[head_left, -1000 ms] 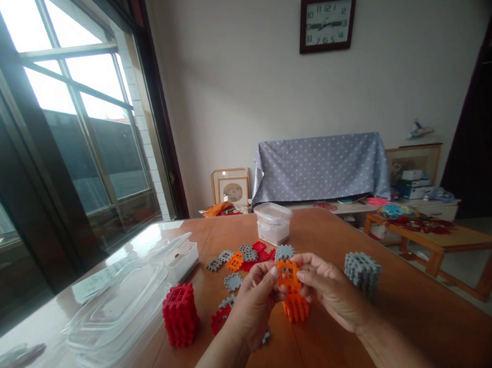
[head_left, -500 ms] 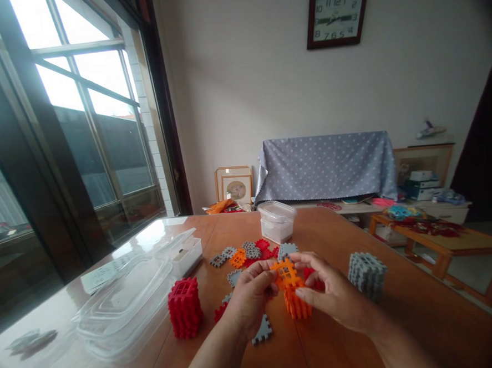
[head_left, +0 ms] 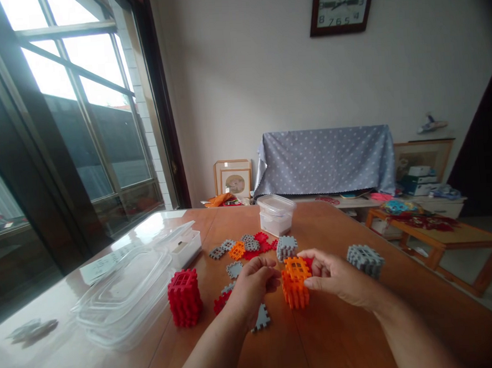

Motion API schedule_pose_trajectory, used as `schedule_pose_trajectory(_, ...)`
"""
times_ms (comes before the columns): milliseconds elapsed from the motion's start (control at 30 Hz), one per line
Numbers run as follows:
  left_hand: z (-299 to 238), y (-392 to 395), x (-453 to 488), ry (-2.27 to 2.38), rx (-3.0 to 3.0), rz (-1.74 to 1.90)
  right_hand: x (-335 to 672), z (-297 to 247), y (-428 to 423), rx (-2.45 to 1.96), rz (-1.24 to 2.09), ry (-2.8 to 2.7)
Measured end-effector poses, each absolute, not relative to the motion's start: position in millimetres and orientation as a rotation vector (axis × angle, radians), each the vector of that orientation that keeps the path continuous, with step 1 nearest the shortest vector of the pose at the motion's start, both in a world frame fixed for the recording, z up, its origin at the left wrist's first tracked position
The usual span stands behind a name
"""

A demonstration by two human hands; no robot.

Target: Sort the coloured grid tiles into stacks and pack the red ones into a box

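An orange stack of notched plastic building tiles (head_left: 296, 289) stands on the table in front of me, with a windowed tile on top. My right hand (head_left: 332, 273) grips its upper right side between thumb and fingers. Just left of the stack, a small gap away, my left hand (head_left: 258, 283) has its fingers curled together with nothing visible in them. Beneath and beside the left wrist lie a grey tile (head_left: 261, 318) and a red tile (head_left: 222, 302), both partly covered. Behind the orange stack is a grey stack (head_left: 286, 248); some red shows behind my right fingers.
A tall red stack (head_left: 184, 299) stands left, another grey stack (head_left: 365, 260) right. Loose grey, red and orange tiles (head_left: 237, 250) lie mid-table. Clear plastic lids (head_left: 123, 297) and an open white box (head_left: 186, 251) occupy the left; a lidded container (head_left: 276, 215) stands at the back.
The orange windowed tile, held tilted by both hands before, now lies flat on the orange stack. My left hand has come off it to the left; my right hand stays at the stack.
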State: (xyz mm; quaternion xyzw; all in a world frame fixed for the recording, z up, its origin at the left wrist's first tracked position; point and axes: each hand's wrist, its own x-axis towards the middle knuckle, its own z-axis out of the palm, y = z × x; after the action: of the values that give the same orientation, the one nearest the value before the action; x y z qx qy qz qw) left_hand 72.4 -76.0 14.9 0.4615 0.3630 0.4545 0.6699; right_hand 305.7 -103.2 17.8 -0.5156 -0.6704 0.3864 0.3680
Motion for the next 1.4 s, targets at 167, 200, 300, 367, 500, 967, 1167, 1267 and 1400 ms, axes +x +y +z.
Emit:
schedule_pose_trajectory(167,15,-78,74,0.91,1.068,0.938,310,18,-106,-1.342,1.072,-1.747)
schedule_pose_trajectory(200,15,-78,75,0.907,1.069,0.935,310,18,-106,-1.345,1.081,-1.753)
schedule_pose_trajectory(300,15,-79,75,0.882,1.059,0.933,308,19,-107,-1.349,1.091,-1.761)
schedule_pose_trajectory(367,15,-78,75,0.873,1.059,0.936,307,20,-107,-1.348,1.094,-1.764)
schedule_pose_trajectory(500,14,-77,75,0.909,1.077,0.974,306,20,-106,-1.347,1.088,-1.767)
schedule_pose_trajectory(967,14,-76,74,0.887,1.088,0.986,311,14,-106,-1.398,1.077,-1.757)
schedule_pose_trajectory(1167,-1,-50,61,1.082,1.388,1.106,308,17,-102,-1.393,0.93,-1.635)
schedule_pose_trajectory(1267,-7,-34,46,1.319,1.695,1.151,305,10,-94,-1.364,0.871,-1.545)
schedule_pose_trajectory(1400,-13,-17,29,1.515,1.848,1.22,296,2,-90,-1.354,0.672,-1.567)
